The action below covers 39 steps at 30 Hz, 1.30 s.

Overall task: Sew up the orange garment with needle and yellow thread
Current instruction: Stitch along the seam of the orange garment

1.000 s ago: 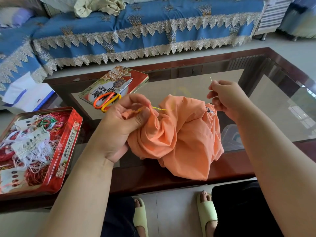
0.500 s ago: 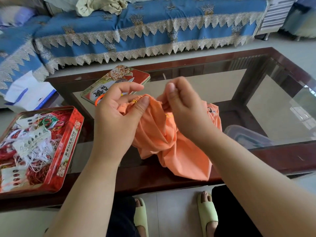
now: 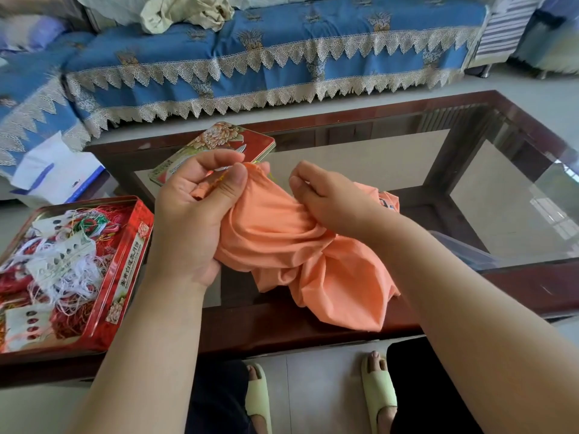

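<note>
The orange garment (image 3: 313,264) lies bunched on the table's near edge. My left hand (image 3: 194,214) grips its upper fold between thumb and fingers, lifted slightly off the glass. A short piece of yellow thread (image 3: 272,177) runs from that fold toward my right hand (image 3: 332,198). That hand rests on the cloth just right of the fold, its thumb and fingertips pinched together. The needle is hidden inside the pinch.
A red tin (image 3: 125,277) full of tangled threads stands at the left. Behind my left hand its lid (image 3: 219,136) carries scissors (image 3: 242,148), mostly hidden. The table (image 3: 313,327) is glass in a dark wood frame. A blue-covered sofa (image 3: 282,42) stands beyond it.
My right hand came down from the raised needle pull at the right to the fold by my left thumb, then shifted slightly right onto the cloth. My left hand kept its hold.
</note>
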{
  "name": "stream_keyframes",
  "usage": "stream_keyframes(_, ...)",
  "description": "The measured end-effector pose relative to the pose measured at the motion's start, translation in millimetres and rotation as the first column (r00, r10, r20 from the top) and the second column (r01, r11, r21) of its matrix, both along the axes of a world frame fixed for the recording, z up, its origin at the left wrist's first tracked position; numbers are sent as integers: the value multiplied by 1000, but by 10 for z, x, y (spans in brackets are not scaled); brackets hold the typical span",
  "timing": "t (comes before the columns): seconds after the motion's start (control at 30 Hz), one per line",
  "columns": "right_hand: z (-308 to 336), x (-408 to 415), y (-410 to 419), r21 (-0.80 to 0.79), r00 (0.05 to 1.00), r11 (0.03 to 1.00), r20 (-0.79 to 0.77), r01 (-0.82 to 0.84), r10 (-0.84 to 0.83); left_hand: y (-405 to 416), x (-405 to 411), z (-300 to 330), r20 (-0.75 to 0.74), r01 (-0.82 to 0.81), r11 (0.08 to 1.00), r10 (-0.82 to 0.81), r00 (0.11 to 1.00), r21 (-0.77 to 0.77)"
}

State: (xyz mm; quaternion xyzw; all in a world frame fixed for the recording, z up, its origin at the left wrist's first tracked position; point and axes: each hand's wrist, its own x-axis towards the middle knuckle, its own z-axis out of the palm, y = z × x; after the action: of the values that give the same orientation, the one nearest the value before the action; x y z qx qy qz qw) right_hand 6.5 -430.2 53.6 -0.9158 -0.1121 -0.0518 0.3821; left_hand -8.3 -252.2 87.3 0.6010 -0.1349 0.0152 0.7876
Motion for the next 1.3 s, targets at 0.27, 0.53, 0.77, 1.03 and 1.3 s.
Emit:
stream_keyframes(0.27, -66, 94, -39, -391, 991, 915, -127, -97, 51, 118, 180, 20, -36, -85, 990, 81, 996, -116)
stream_keyframes(0.53, -102, 223, -49, -188, 923, 905, 141, 381, -359, 274, 387, 23, 8, -219, 963, 223, 975, -157)
stream_keyframes(0.77, 885, 264, -144, 516, 611, 732, 423, 444, -669, 125, 516, -56, 183, -476, 879, 472, 862, -25)
stream_keyframes(1.03, 655, -55, -44, -166, 777, 788, 373, 593, -506, 66, 551, -181, 132, -468, 811, 452, 882, 350)
stream_keyframes(1.3, 214, -166, -93, -318, 847, 785, 179, 531, -500, 29, 438, -212, 55, -328, 781, 354, 934, 531)
